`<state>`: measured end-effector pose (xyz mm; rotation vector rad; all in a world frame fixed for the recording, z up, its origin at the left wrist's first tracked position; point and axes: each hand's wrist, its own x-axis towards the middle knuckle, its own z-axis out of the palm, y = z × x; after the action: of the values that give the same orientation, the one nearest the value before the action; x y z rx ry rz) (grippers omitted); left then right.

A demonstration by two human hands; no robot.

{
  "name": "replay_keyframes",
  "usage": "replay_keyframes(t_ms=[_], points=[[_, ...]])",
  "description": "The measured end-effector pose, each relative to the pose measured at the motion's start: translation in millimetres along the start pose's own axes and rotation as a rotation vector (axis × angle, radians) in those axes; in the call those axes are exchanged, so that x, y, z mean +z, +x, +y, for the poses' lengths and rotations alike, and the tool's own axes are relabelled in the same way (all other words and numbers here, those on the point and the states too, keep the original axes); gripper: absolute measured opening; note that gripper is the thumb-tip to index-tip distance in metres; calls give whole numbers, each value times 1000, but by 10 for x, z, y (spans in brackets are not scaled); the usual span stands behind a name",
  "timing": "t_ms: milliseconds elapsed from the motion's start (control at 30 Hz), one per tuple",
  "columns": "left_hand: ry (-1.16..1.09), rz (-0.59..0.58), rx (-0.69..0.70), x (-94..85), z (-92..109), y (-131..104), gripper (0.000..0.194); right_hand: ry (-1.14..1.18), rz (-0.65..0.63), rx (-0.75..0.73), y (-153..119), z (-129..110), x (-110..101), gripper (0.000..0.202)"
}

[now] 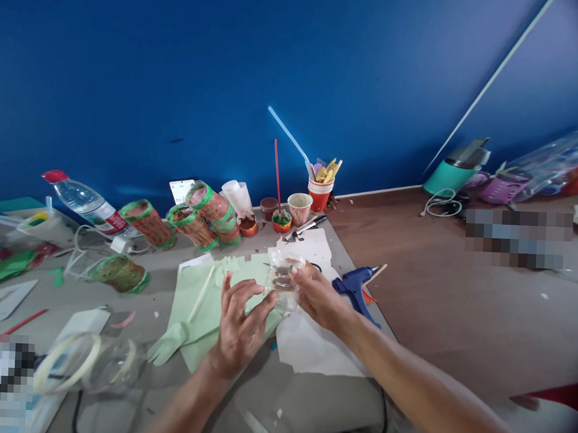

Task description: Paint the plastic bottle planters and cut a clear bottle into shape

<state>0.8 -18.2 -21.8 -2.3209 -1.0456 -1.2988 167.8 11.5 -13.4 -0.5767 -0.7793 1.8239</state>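
Note:
My right hand [317, 297] grips a crumpled, see-through plastic piece [282, 280] between thumb and fingers, above the papers in the middle of the table. My left hand [241, 323] is just left of it, fingers apart and partly bent, its thumb close to the plastic's lower edge. Whether that thumb touches it, I cannot tell. Beneath lie a pale green paper sheet [182, 301] with cut-out green paper hands [171, 342], and a torn white sheet [307, 351]. A blue glue gun [355, 288] rests right of my right hand.
Several brown-and-green painted tubes [147, 223] stand at the back left near a red-capped bottle [86, 201]. Paint cups [282, 221], a pen [305, 228] and a red cup stack [320, 195] holding plastic cutlery sit behind. Clear plastic rings [67, 363] lie front left; a teal container [451, 176] stands far right.

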Motion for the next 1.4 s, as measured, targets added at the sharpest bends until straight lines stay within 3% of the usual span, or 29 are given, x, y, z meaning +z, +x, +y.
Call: replay_keyframes(t_ms=[200, 400, 967, 1167, 1300, 1400], points=[[-39, 17, -10, 12, -24, -55, 34, -16, -25, -35, 7, -27, 13, 36], [66, -33, 3, 58, -40, -48, 47, -34, 43, -30, 26, -15, 7, 41], [58, -7, 5, 5, -36, -7, 34, -86, 4, -42, 45, 9, -20, 43], [-58, -57, -50, 3, -46, -78, 24, -157, 155, -82, 60, 23, -33, 57], [-312, -50, -234, -16, -61, -107, 32, -145, 147, -106, 62, -1, -58, 53], [-722, -21, -621, -1, -90, -69, 34, -99, 89, -32, 45, -28, -62, 57]])
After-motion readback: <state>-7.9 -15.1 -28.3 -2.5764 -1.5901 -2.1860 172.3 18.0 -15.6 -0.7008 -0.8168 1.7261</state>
